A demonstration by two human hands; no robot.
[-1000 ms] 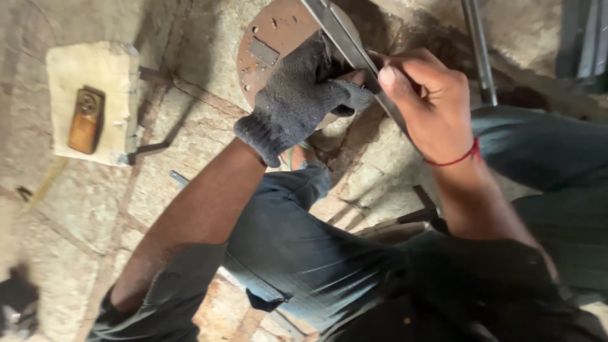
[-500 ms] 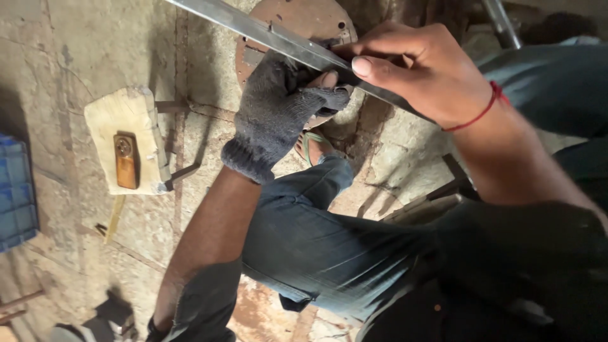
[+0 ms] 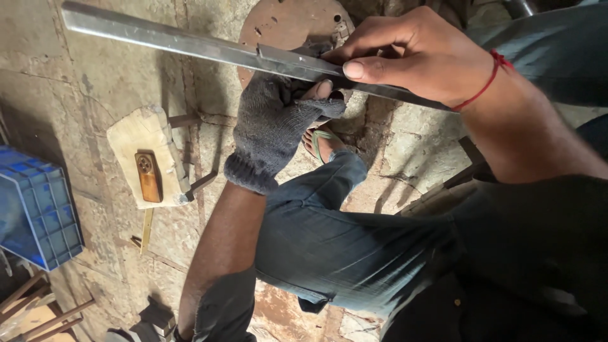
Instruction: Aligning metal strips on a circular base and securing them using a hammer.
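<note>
Risk noted: long metal bar, gripped by gloved L hand & bare R hand, fingers closed around it, could slip w/ overhang unsupported, edge cutting bare fingers.

You're over a floor of rough stone slabs, grey-brown and dusty, with dark cracked joints running between them. Light falls from the upper left and throws hard shadows across the stone. At your left edge stands a blue plastic crate with a gridded wall. Near it sits a small pale wooden stool, its dark metal legs sticking out to the right, and on its top lies a small brown phone. At the top a rusty round metal plate with small holes lies on the stone. In the lower left corner you see thin wooden sticks on the floor.
</note>
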